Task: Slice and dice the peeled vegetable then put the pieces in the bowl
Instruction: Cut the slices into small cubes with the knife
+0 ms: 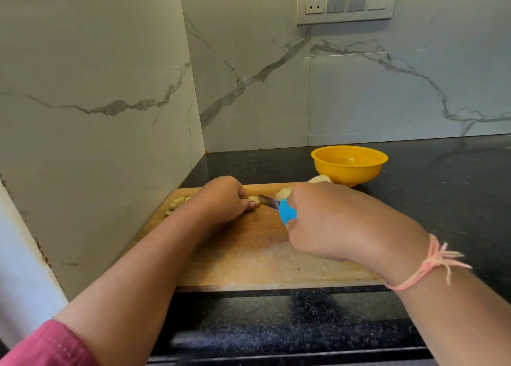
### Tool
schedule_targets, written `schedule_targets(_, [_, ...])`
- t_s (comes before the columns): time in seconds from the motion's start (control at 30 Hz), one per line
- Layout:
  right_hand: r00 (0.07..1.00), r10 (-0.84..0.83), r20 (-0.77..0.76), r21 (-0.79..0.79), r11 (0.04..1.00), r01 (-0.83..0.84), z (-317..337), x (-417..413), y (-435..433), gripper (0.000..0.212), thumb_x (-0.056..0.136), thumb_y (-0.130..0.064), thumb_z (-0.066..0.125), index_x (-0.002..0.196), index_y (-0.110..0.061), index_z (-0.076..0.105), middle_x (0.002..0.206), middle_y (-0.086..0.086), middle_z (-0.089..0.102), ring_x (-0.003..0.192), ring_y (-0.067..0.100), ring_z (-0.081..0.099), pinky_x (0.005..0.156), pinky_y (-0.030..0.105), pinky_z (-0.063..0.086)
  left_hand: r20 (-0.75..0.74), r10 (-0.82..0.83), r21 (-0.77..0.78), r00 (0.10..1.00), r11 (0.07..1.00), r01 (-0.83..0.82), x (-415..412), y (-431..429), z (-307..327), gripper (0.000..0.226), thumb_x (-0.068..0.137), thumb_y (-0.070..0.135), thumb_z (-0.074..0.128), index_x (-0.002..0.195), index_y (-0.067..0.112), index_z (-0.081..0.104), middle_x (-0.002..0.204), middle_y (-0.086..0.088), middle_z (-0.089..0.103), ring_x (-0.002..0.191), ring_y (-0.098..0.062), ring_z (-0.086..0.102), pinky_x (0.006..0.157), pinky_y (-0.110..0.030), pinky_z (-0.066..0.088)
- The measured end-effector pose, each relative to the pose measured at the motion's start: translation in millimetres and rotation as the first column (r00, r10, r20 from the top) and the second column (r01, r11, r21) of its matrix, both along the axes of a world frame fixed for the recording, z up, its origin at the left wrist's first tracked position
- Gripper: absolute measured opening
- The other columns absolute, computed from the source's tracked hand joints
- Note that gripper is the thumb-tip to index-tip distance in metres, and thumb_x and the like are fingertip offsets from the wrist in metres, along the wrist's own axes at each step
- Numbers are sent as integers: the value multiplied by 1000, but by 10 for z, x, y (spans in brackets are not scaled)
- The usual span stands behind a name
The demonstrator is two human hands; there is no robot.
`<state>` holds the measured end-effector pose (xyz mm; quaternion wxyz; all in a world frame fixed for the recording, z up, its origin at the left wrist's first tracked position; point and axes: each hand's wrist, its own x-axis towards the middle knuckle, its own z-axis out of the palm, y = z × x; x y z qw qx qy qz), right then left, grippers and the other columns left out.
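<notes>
Head cam: diced cubes (177, 203) lay at far left of wooden board (249, 263). L hand (221, 199), fingers curled, held a pale veg piece (254, 199) down on the board. Just right, knife (269, 202) w/ blue handle, blade tip at that piece, gripped in R hand (331, 222). More peeled chunks (284, 192) sat at board's far edge. Yellow bowl (348, 174) stood on black counter (442, 186), just past board's far-right corner.
</notes>
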<state>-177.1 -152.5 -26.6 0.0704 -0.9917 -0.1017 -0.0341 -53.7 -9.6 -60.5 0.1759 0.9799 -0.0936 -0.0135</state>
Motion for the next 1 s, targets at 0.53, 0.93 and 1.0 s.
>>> schedule_targets(0.53, [996, -68, 54, 105, 993, 62, -92, 65, 32, 27, 96, -30, 45, 119, -19, 55, 72, -6, 45, 73, 10, 51, 56, 21, 39, -77, -64, -121, 995, 991, 54, -62, 145, 73, 26, 92, 29, 60, 113, 16, 70, 111, -6, 66, 92, -16, 58, 80, -26, 44])
schedule_targets(0.93, [1000, -5, 6, 52, 999, 5, -60, 105, 109, 5, 93, -22, 48, 97, -19, 48, 69, -2, 46, 56, 8, 45, 49, 21, 37, 8, 41, -134, 999, 990, -40, -13, 57, 11, 45, 87, 25, 67, 129, 18, 53, 113, 1, 60, 95, -11, 53, 80, -22, 42])
schedule_targets(1.0, [1000, 4, 20, 32, 999, -4, -78, 20, 65, 12, 94, -25, 48, 103, -19, 52, 72, -4, 47, 63, 8, 48, 55, 21, 41, 12, 43, -128, 999, 991, -41, -11, 54, 9, 44, 87, 26, 67, 129, 18, 53, 114, 0, 60, 96, -12, 54, 83, -22, 44])
